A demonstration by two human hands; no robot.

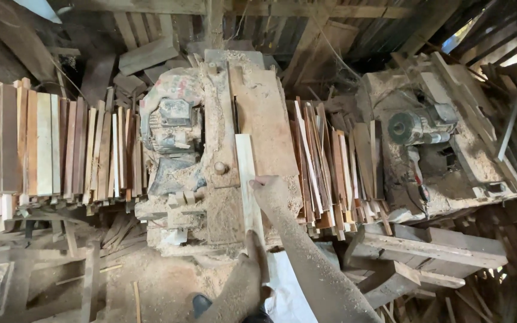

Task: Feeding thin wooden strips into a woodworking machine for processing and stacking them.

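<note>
1 pale wooden strip (247, 179) lies flat on the sawdust-caked worktop (267, 113), its long axis running straight away from the person, far end toward the saw slot. It is thin, narrow and lighter than the boards about it. 2 dusty hands: the right hand (268, 186) presses its edge, the left hand (252, 254) grips its near end. 1 motor (172, 125) sits just left

Rough woodworking shed: sawdust-caked table saw (234, 149), stacked wooden slats (49, 146), plank walls.
</note>
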